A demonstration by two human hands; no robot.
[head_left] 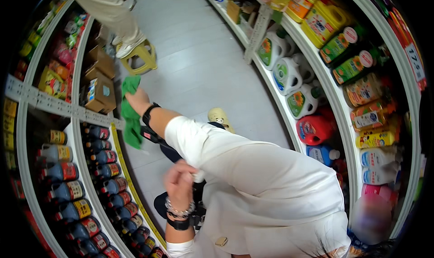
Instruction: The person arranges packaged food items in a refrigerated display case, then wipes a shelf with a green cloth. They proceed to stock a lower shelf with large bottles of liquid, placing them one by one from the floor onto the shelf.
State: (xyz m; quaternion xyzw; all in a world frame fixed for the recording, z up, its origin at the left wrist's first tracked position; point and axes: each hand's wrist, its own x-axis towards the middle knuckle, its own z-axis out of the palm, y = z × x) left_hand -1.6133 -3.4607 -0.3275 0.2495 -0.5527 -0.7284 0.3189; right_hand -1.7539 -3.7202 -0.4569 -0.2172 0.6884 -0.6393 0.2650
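Observation:
My right hand (137,100) reaches out towards the shelves on the left and is closed around a green cloth (132,122), which hangs down below the fingers near the shelf edge. A black band circles that wrist. Nearer my body, my left hand (179,183) is bent and slightly blurred, its fingertips pinched on a small white thing (198,176) beside my white sleeve; whether this is part of the clothing I cannot tell. A beaded bracelet and a black band sit on the left wrist.
Left shelves hold rows of dark bottles (110,169) and cardboard boxes (101,91). Another person's legs (115,17) stand on a yellow plastic stool (139,59) in the aisle. Right shelves carry detergent jugs (301,100) and yellow containers (322,22).

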